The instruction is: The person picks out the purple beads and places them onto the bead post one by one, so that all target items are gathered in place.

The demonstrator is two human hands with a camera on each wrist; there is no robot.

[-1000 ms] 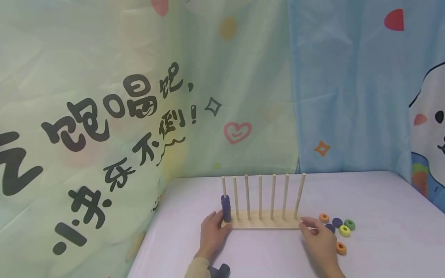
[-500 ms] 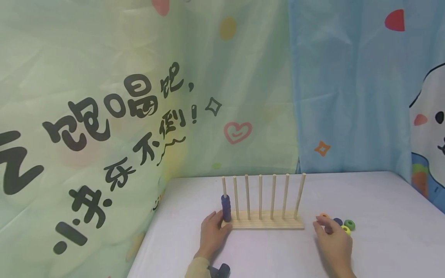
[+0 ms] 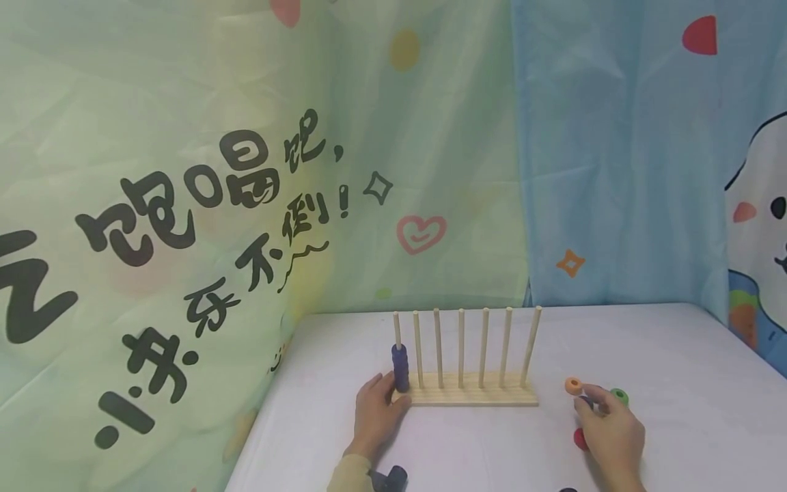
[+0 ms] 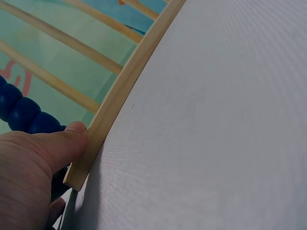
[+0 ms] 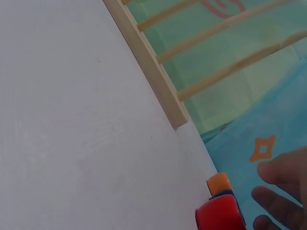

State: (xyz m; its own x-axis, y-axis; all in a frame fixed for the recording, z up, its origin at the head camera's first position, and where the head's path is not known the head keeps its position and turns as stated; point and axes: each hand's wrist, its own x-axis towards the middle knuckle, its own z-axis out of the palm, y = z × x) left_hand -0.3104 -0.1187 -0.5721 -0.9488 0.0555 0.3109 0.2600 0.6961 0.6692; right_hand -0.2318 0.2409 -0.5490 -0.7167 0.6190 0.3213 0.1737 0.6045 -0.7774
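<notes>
A wooden peg rack (image 3: 467, 398) stands on the table, with a row of several upright pegs. Dark blue beads (image 3: 399, 369) are stacked on its leftmost peg; the other pegs are bare. My left hand (image 3: 376, 413) grips the left end of the base, its thumb on the front edge in the left wrist view. To the right of the rack, my right hand (image 3: 613, 434) is over the loose beads, thumb and fingers apart in the right wrist view. Near its fingertips are an orange bead (image 3: 569, 390) and a dark blue bead (image 3: 587, 403).
A green bead (image 3: 624, 396) shows behind the right hand, and a red bead (image 3: 579, 439) beside it. The right hand hides other beads. A dark object (image 3: 568, 489) peeks in at the bottom edge. Printed curtains (image 3: 430, 171) hang behind the white table (image 3: 467, 451).
My right hand has moved away from the rack's right end, rightward to the loose beads, uncovering the red bead. The left hand and the rack have stayed put.
</notes>
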